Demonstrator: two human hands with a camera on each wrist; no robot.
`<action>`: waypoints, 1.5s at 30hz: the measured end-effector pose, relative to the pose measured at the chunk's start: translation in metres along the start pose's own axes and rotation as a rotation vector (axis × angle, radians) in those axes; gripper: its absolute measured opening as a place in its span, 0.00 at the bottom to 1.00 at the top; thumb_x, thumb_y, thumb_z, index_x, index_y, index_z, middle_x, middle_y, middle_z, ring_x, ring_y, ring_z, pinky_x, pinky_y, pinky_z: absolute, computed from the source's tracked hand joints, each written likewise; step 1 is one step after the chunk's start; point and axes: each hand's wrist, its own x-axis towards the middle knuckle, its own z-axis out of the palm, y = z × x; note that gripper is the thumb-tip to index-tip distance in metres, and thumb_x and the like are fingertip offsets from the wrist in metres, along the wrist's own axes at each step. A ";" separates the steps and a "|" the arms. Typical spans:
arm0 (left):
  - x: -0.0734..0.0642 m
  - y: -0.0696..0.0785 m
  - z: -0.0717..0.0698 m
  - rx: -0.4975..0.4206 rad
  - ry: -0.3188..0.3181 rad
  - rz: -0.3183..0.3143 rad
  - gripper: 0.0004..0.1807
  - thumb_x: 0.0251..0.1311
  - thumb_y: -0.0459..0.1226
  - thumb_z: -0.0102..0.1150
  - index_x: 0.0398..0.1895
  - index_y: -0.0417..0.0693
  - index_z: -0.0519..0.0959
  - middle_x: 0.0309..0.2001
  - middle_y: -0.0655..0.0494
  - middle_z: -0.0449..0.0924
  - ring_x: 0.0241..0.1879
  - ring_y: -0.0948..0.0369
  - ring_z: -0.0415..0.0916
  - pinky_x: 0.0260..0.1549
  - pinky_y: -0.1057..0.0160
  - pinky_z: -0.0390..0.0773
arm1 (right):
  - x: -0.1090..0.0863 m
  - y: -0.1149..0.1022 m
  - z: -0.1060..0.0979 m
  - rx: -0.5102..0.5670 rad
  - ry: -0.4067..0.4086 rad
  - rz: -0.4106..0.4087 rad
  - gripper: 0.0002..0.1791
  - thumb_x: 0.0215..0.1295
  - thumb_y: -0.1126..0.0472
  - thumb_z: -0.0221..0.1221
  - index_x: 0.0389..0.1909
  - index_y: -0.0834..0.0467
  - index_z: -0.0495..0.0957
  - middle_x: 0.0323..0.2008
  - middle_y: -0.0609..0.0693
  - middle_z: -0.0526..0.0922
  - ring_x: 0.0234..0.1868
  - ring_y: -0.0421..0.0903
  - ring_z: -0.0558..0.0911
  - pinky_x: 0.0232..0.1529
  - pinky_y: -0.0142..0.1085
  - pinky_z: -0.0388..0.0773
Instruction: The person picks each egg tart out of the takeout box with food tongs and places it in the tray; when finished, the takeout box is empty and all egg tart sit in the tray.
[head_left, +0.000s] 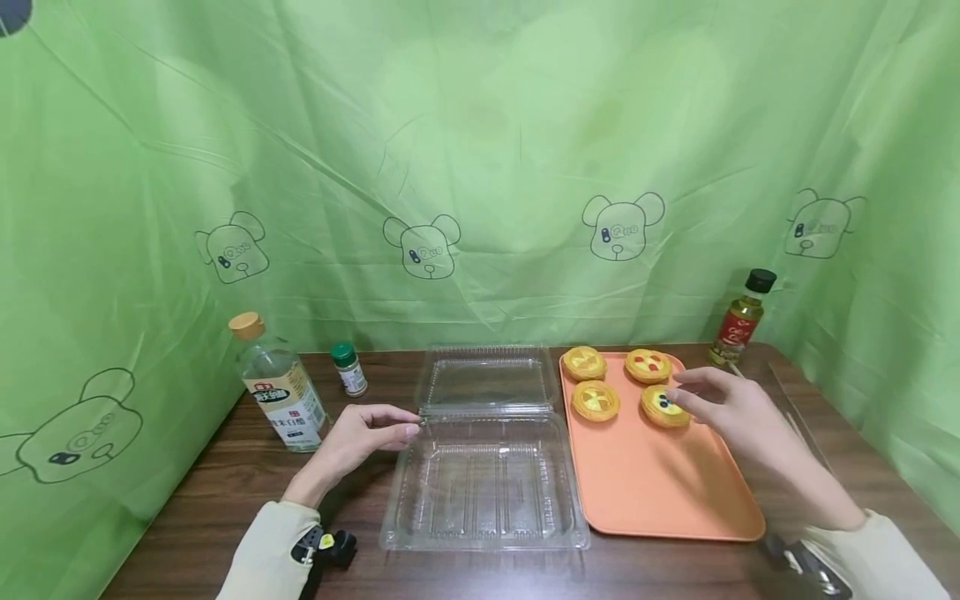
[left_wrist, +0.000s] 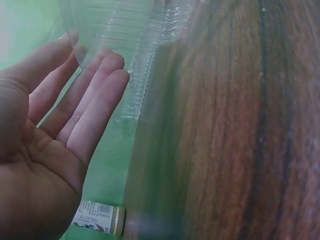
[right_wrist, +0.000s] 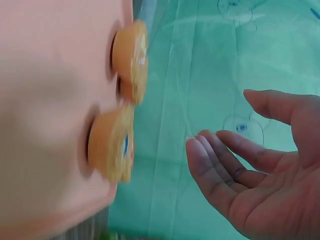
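Observation:
My left hand (head_left: 369,432) pinches the left edge of a clear plastic clamshell container (head_left: 487,533) near its hinge. In the left wrist view, thumb and index fingertips meet at the clear plastic (left_wrist: 135,25), the other fingers loosely extended. The container lies open, its lid (head_left: 487,379) folded back behind the base. Over the right part of an orange tray (head_left: 660,492), my right hand (head_left: 731,412) holds nothing, thumb and fingers apart. Nearest to it is an egg tart with dark berries (head_left: 660,414). Beside that sit a tart with red pieces (head_left: 647,367) and two yellow-topped tarts (head_left: 596,402).
Left of the container stand a large vinegar bottle (head_left: 288,400) with an orange cap and a small green-capped jar (head_left: 349,371). A black-capped oil bottle (head_left: 738,325) is at the back right. Green cloth (head_left: 510,167) hangs behind the wooden table (head_left: 217,508).

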 end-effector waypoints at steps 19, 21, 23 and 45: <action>0.002 -0.002 0.002 -0.068 0.044 0.006 0.17 0.70 0.37 0.70 0.56 0.34 0.86 0.46 0.42 0.90 0.44 0.49 0.90 0.46 0.53 0.89 | 0.033 -0.040 0.073 0.525 -0.184 0.017 0.22 0.73 0.64 0.66 0.58 0.78 0.78 0.41 0.64 0.88 0.37 0.51 0.89 0.40 0.44 0.90; 0.003 -0.002 0.002 -0.088 0.058 -0.002 0.17 0.71 0.35 0.69 0.56 0.32 0.85 0.45 0.41 0.90 0.43 0.49 0.90 0.45 0.54 0.89 | 0.035 -0.043 0.079 0.553 -0.199 0.023 0.22 0.74 0.64 0.65 0.58 0.78 0.77 0.41 0.64 0.89 0.37 0.52 0.89 0.41 0.44 0.90; 0.005 -0.002 0.003 -0.102 0.062 -0.009 0.18 0.72 0.33 0.68 0.58 0.30 0.83 0.46 0.39 0.89 0.43 0.49 0.90 0.45 0.54 0.89 | 0.036 -0.046 0.085 0.581 -0.216 0.033 0.22 0.74 0.65 0.65 0.59 0.79 0.77 0.40 0.63 0.89 0.38 0.52 0.89 0.42 0.44 0.90; 0.020 0.004 0.013 -0.194 0.196 -0.166 0.22 0.70 0.36 0.70 0.59 0.26 0.81 0.42 0.41 0.90 0.39 0.54 0.90 0.40 0.58 0.90 | 0.045 -0.062 0.124 0.693 -0.274 0.110 0.23 0.73 0.68 0.63 0.58 0.85 0.73 0.40 0.70 0.88 0.36 0.51 0.90 0.43 0.45 0.90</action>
